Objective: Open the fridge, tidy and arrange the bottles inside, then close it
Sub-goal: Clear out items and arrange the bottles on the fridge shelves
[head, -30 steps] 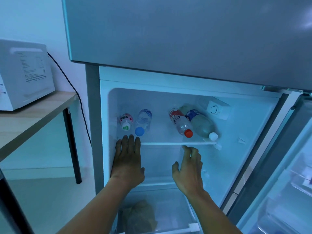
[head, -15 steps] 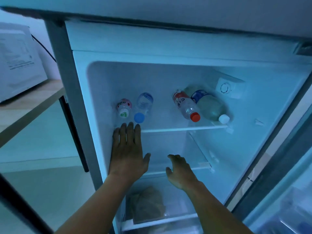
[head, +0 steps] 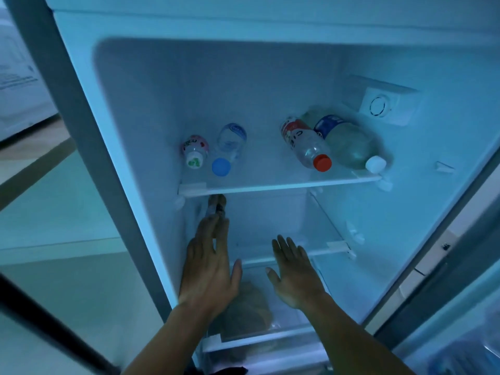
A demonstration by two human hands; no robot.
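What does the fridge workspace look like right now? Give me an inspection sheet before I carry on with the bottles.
Surface: upper shelf holds all four bottles; lower shelf bare where visible.
Job's things: pink-label bottle and blue-cap bottle at left, red-cap bottle and white-cap bottle touching at right; all lie on their sides, caps forward. Fridge door open at right.
Clutter: brown bag in the bottom drawer.
Grippers: left hand and right hand open, flat, holding nothing, below the upper shelf.
Cables: nothing seen.
Surroundings: thermostat dial on the right wall; white appliance at far left.
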